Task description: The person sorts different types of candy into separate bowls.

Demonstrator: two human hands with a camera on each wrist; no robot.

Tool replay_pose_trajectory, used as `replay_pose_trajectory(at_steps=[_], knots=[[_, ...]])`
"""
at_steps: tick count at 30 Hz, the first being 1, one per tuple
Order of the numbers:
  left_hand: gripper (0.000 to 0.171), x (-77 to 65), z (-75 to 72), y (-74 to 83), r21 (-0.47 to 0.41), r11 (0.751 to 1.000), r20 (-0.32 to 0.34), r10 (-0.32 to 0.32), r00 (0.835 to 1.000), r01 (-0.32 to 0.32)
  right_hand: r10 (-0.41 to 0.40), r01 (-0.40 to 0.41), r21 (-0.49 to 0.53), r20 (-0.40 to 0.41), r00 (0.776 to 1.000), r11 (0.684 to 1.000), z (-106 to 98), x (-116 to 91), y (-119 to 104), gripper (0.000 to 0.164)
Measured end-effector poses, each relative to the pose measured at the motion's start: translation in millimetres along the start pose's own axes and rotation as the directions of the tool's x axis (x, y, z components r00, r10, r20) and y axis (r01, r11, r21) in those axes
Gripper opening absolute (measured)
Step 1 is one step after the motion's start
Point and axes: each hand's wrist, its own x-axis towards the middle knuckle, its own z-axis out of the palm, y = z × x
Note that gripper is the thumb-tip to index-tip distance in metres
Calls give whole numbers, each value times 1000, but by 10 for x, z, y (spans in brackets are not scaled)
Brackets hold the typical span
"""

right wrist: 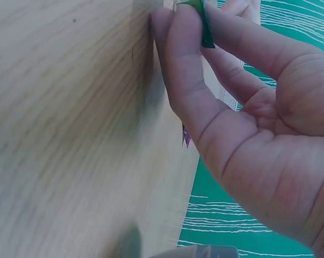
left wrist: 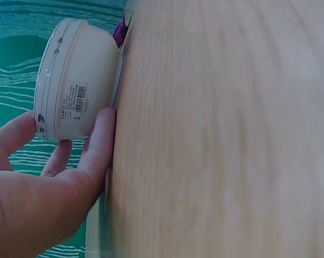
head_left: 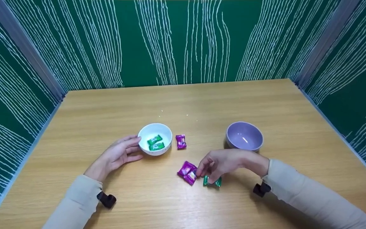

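My left hand (head_left: 119,152) touches the left side of a white bowl (head_left: 155,126), fingers extended against its rim and wall. In the left wrist view the same bowl (left wrist: 92,80) shows a patterned band and a barcode label. Two green-wrapped candies (head_left: 156,146) lie inside it. My right hand (head_left: 222,163) pinches another green-wrapped candy (head_left: 217,182) between thumb and finger, close to the tabletop. In the right wrist view this candy (right wrist: 206,32) shows only partly between the fingertips. Just left of that hand lie purple-wrapped candies (head_left: 187,171), bunched together.
A purple bowl (head_left: 244,135) stands behind the right forearm, its inner wall showing. One purple-wrapped candy (head_left: 181,142) lies right of the white bowl. Small white specks dot the wooden table (head_left: 132,105). Green panels (head_left: 189,41) with white lines surround its back and sides.
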Motion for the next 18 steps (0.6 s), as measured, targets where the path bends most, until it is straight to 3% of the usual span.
replay_pose_trajectory(at_steps=[8,18], knots=[[69,1,-1,-25,3,1000,-13,1,1000,-1,14,-15,68,8,1000,998,-21,1,-67,40],[71,12,6,-7,0,1000,-5,-1,1000,1,36,-36,28,-17,999,999,-74,63,-245,39]])
